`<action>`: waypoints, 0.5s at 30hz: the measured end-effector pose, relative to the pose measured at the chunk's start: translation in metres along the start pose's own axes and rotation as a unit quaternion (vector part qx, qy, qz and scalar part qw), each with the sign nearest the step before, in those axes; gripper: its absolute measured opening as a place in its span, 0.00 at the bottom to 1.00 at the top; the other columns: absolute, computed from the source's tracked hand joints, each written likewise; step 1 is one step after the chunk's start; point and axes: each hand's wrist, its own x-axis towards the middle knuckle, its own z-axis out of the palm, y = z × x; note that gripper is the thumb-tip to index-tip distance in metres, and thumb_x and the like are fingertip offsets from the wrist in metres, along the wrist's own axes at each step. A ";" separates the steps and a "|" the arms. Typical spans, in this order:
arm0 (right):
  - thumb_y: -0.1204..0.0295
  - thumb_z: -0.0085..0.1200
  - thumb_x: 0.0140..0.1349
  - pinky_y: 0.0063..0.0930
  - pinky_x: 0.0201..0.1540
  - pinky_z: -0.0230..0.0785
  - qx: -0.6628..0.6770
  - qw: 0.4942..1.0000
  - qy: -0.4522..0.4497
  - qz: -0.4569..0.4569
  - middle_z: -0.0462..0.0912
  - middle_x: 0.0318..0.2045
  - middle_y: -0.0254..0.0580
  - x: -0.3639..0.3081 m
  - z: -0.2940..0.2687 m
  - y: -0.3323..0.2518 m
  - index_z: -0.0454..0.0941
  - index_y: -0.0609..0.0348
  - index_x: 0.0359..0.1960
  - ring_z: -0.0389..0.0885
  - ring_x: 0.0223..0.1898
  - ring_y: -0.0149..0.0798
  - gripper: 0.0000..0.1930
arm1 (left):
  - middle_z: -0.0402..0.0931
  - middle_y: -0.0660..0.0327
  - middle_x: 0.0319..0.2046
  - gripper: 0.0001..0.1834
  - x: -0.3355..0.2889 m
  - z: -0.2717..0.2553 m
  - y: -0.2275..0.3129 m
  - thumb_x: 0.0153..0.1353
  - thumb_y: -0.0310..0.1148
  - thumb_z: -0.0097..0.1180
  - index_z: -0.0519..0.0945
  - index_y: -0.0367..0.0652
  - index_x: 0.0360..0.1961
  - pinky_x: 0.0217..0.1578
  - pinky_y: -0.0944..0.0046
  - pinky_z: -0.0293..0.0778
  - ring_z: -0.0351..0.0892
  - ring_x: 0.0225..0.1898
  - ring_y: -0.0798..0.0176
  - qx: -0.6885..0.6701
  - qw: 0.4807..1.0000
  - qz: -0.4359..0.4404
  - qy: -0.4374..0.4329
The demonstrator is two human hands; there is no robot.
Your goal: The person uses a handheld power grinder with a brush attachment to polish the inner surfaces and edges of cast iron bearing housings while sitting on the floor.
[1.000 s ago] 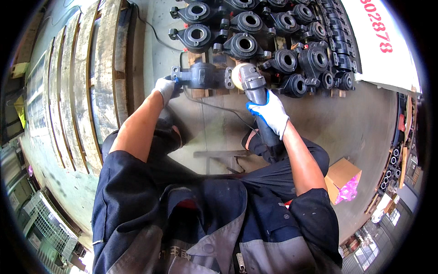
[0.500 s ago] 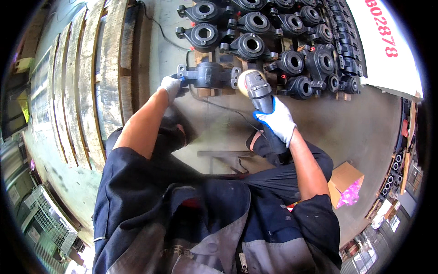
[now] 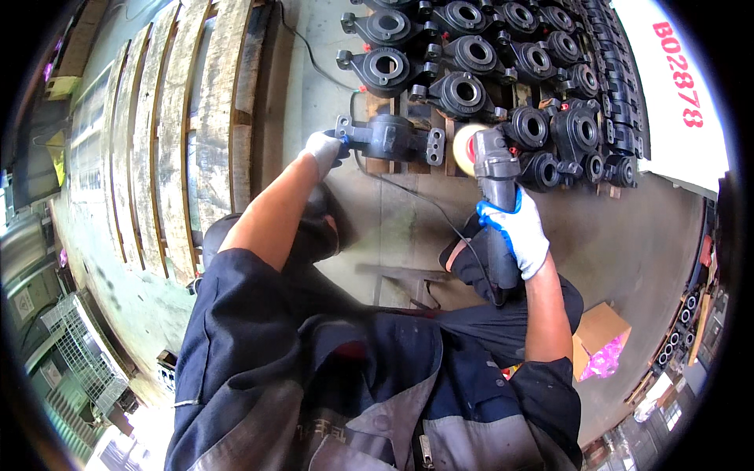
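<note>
A dark metal casting [image 3: 390,138], with a round middle and a drilled flange at each end, lies in front of me on wood. My left hand [image 3: 323,151], in a white and blue glove, is closed on its left flange. My gloved right hand [image 3: 520,234] is wrapped round the body of an angle grinder [image 3: 496,166], which points away from me. The grinder's pale yellow disc [image 3: 463,151] has a red centre. It stands just right of the casting's right flange [image 3: 434,147], with a small gap between them.
Rows of similar black castings [image 3: 473,55] sit on wood beyond and to the right. A wooden pallet [image 3: 217,118] lies at left. The cable [image 3: 408,191] crosses the floor beneath the work. A cardboard box [image 3: 598,334] with pink wrapping stands at lower right, a white panel [image 3: 667,102] at far right.
The grinder has moved right, away from the casting's right flange, and turned so the disc's red centre shows more. My left hand keeps its hold. The whole view has shifted a little.
</note>
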 end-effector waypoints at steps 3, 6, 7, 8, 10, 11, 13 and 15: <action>0.79 0.67 0.55 0.25 0.38 0.79 0.100 0.995 -0.008 0.001 0.85 0.38 0.41 0.001 -0.003 -0.017 0.76 0.63 0.54 0.84 0.33 0.30 0.24 | 0.84 0.64 0.42 0.17 0.005 -0.004 0.000 0.65 0.29 0.61 0.81 0.46 0.55 0.43 0.60 0.78 0.83 0.42 0.62 -0.015 0.999 0.016 -0.046; 0.78 0.67 0.59 0.27 0.37 0.80 0.146 0.989 -0.010 0.012 0.86 0.37 0.42 -0.001 -0.011 -0.036 0.75 0.65 0.55 0.85 0.33 0.33 0.22 | 0.82 0.64 0.41 0.16 0.001 -0.004 0.004 0.63 0.26 0.62 0.80 0.44 0.53 0.43 0.60 0.79 0.82 0.39 0.63 -0.006 0.997 0.042 -0.065; 0.78 0.66 0.60 0.27 0.37 0.80 0.153 0.988 -0.007 0.007 0.86 0.37 0.43 -0.005 -0.012 -0.042 0.76 0.65 0.55 0.85 0.32 0.33 0.21 | 0.81 0.63 0.41 0.16 -0.004 -0.004 0.007 0.62 0.25 0.62 0.80 0.43 0.52 0.42 0.61 0.79 0.81 0.38 0.64 0.000 0.997 0.050 -0.066; 0.78 0.66 0.60 0.27 0.37 0.80 0.151 0.989 -0.003 0.005 0.86 0.37 0.43 -0.008 -0.014 -0.049 0.76 0.65 0.55 0.86 0.32 0.33 0.21 | 0.81 0.63 0.41 0.16 -0.010 -0.004 0.009 0.61 0.24 0.62 0.80 0.42 0.51 0.42 0.61 0.79 0.81 0.38 0.65 0.010 0.996 0.045 -0.076; 0.78 0.66 0.60 0.27 0.37 0.80 0.147 0.989 0.005 0.001 0.86 0.37 0.43 -0.013 -0.020 -0.060 0.76 0.65 0.55 0.86 0.32 0.33 0.21 | 0.81 0.62 0.40 0.17 -0.019 -0.008 0.013 0.59 0.22 0.61 0.80 0.41 0.50 0.41 0.63 0.80 0.80 0.36 0.66 0.031 0.994 0.037 -0.097; 0.79 0.66 0.60 0.27 0.37 0.80 0.142 0.990 0.009 -0.010 0.86 0.37 0.42 -0.016 -0.023 -0.063 0.76 0.65 0.55 0.86 0.33 0.33 0.21 | 0.81 0.61 0.39 0.18 -0.022 -0.011 0.018 0.56 0.19 0.62 0.81 0.40 0.48 0.39 0.67 0.80 0.80 0.36 0.67 -0.001 0.990 0.022 -0.142; 0.76 0.66 0.61 0.29 0.38 0.81 0.119 0.992 0.018 -0.035 0.86 0.39 0.42 -0.019 -0.029 -0.067 0.76 0.63 0.56 0.86 0.33 0.34 0.21 | 0.81 0.62 0.39 0.18 -0.029 -0.009 0.025 0.54 0.18 0.63 0.82 0.40 0.47 0.40 0.67 0.80 0.80 0.37 0.67 0.061 0.989 0.049 -0.127; 0.73 0.66 0.62 0.32 0.41 0.81 0.102 0.994 0.016 -0.045 0.85 0.41 0.42 -0.018 -0.038 -0.065 0.76 0.63 0.56 0.86 0.34 0.36 0.22 | 0.82 0.65 0.38 0.20 -0.033 -0.008 0.024 0.51 0.18 0.65 0.84 0.41 0.47 0.42 0.68 0.79 0.80 0.39 0.67 0.086 0.987 0.074 -0.115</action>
